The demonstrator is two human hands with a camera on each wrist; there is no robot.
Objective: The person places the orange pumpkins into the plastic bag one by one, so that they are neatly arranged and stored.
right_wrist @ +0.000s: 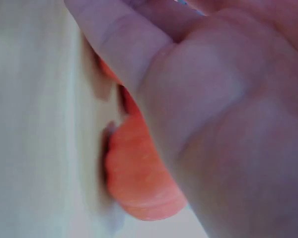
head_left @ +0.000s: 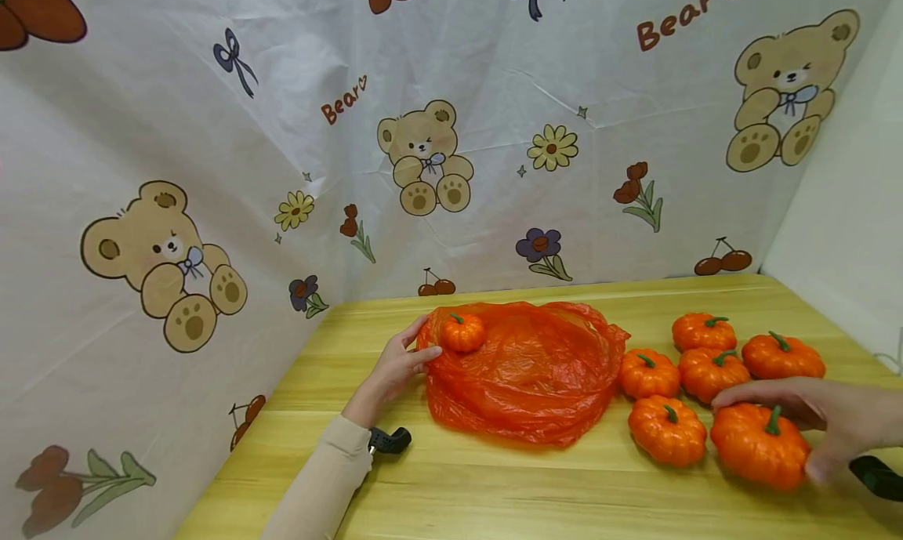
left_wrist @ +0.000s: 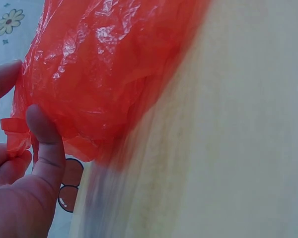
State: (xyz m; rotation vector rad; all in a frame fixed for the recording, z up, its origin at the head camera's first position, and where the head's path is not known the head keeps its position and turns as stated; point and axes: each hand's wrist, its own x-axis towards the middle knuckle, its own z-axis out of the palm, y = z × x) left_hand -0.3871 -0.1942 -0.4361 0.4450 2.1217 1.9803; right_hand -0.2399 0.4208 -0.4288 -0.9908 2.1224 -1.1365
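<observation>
A thin red plastic bag lies on the table with its mouth spread wide. One small orange toy pumpkin is at the bag's left side. My left hand holds the bag's left edge; in the left wrist view, red film passes between the thumb and fingers. At the right, my right hand grips a larger orange pumpkin, with fingers behind it and the thumb on its right side. The right wrist view shows mostly the palm, which hides the gripped pumpkin.
Several orange pumpkins stand close together right of the bag, among them a front one, a left one and a far right one. A bear-print cloth hangs behind the wooden table. At the right rises a white wall.
</observation>
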